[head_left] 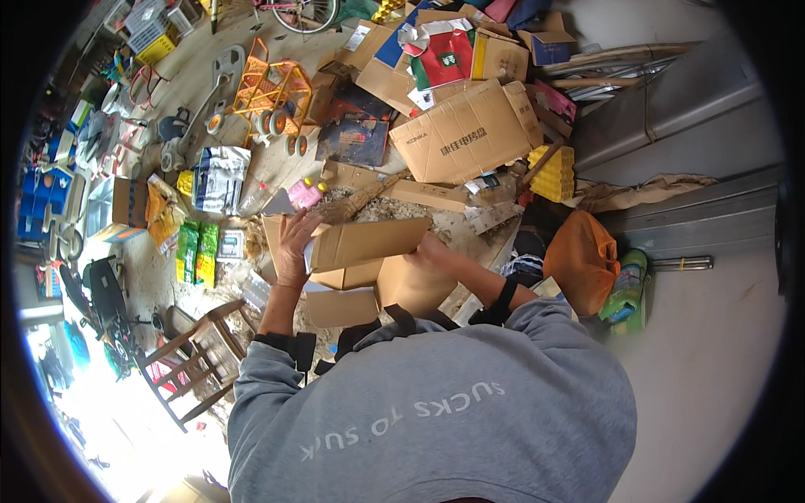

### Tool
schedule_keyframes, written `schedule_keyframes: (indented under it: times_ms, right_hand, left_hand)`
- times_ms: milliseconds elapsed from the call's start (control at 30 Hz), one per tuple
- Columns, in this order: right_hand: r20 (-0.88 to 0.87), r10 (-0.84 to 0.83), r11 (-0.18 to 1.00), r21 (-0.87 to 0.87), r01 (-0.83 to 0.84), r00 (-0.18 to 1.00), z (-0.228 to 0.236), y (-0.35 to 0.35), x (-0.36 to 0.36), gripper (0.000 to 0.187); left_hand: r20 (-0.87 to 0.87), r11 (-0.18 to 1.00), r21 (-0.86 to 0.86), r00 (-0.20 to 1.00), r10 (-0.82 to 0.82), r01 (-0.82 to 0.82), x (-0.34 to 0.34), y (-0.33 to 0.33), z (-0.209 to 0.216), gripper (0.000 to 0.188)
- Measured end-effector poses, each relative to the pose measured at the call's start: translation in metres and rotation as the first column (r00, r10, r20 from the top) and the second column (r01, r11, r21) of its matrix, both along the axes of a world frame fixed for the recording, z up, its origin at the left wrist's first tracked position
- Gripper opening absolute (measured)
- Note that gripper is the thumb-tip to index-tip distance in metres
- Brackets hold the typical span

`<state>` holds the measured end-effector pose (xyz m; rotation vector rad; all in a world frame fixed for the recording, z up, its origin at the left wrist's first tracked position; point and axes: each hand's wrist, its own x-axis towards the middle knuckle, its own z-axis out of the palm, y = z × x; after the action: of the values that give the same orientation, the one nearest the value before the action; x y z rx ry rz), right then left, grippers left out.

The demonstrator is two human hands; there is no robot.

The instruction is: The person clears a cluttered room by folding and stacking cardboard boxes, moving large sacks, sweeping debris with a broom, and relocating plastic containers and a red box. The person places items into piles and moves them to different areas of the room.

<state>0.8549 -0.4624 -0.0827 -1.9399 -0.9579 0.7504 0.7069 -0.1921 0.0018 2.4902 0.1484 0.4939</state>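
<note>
Head cam: a cardboard box (417, 285) sits right in front of the person, low, btwn both hands, above littered floor. It's plain brown corrugated stuff, w/ creased, matte faces; flaps stand out at several angles, and one lower-left flap (342, 308) shows a paler, greyish face. Box is open, w/ part of the inside visible, opening roughly up & twd the person. Its broad upper panel (369, 245) runs L–R, long edge tilted slightly, right end higher; can't tell the whole box's long axis, as the body hides its near side. L hand (295, 243) is at the panel's left end, fingers extended up & away, touching the cardboard; can't tell if it's actually gripping. R hand (433, 251) is at the panel's right end, fingertips hidden, so can't tell its grip either. Just beyond the box: straw broom (365, 198) & pink bottle (305, 194); further off, large flattened carton (468, 134). Wooden chair (199, 356) stands left, orange plastic bag (581, 261) right.
</note>
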Motion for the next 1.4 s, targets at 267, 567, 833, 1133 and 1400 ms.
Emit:
schedule_keyframes:
  times_ms: [267,567,833,1133,1400]
  right_hand:
    - [-0.155,0.097,0.951,0.305,-0.046,0.983,0.047,-0.034,-0.006,0.017]
    - [-0.219,0.359,0.904,-0.158,-0.396,0.907,0.101,-0.022,-0.015,0.059]
    - [-0.250,0.380,0.915,-0.043,-0.402,0.891,0.075,-0.017,0.007,0.067]
    - [-0.419,0.088,0.996,0.024,-0.086,0.904,0.061,-0.046,0.041,0.051]
    - [-0.621,-0.131,0.951,0.142,0.274,0.773,0.066,-0.073,0.071,0.043]
  left_hand:
    - [-0.002,0.967,0.098,0.971,-0.237,0.236,0.021,-0.009,0.042,0.016]
    - [-0.153,0.861,-0.503,0.988,0.002,-0.079,0.025,0.039,0.023,0.035]
    - [-0.276,0.989,0.117,0.954,0.118,-0.089,0.067,0.057,0.004,0.057]
    - [-0.046,0.991,0.122,0.998,-0.044,0.049,0.140,-0.003,-0.002,0.044]
    - [0.056,0.951,0.248,0.978,-0.202,0.183,0.236,-0.062,0.021,0.038]
